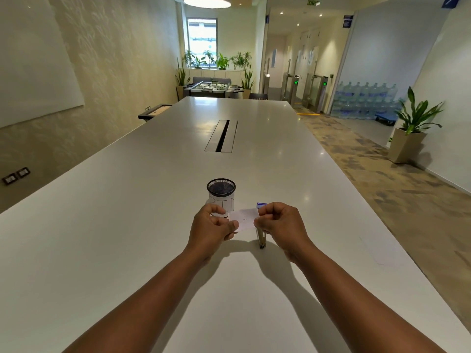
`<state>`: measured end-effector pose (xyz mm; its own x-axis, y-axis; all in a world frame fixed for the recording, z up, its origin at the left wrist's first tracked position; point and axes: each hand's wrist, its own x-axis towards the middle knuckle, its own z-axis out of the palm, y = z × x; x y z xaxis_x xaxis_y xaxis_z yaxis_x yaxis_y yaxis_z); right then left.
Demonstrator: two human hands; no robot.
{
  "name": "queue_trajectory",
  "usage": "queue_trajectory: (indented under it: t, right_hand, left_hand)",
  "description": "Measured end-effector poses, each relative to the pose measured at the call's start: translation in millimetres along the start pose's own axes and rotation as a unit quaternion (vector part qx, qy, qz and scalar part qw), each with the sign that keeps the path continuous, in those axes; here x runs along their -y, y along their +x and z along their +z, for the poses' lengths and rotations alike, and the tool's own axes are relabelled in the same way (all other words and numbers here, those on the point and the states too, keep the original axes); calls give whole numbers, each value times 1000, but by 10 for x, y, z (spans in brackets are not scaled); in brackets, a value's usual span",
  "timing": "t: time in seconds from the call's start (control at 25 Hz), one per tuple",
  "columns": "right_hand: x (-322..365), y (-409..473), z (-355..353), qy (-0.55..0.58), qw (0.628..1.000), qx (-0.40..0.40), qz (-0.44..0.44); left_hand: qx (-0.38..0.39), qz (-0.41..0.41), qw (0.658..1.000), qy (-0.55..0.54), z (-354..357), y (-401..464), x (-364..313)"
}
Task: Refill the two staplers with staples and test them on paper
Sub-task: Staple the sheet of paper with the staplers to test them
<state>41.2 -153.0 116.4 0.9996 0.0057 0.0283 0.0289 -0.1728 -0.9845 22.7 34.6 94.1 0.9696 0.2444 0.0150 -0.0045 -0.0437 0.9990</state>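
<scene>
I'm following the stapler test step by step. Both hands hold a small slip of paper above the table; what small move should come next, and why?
Probably bring the paper slip closer and check it for staples. The left hand and right hand pinch its two ends, tiny dark marks show near its middle, and a stapler lies under the right hand, so a test seems just done.
</scene>
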Motion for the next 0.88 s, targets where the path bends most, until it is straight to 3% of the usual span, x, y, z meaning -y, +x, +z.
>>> queue_trajectory:
  t: [0.2,0.52,0.68,0.88]
  right_hand:
    - [82,231,31,-88,993,-30,-67]
    - [363,778,369,-236,939,-59,-243]
    - [288,1049,599,-313,900,-37,-300]
    - [218,1274,816,-345,888,1,-306]
  left_hand:
    - [-23,1,990,142,-148,162,307]
    - [23,97,906,411,-299,427,707]
    - [65,133,892,427,-358,579,794]
    - [64,121,916,378,-386,694,846]
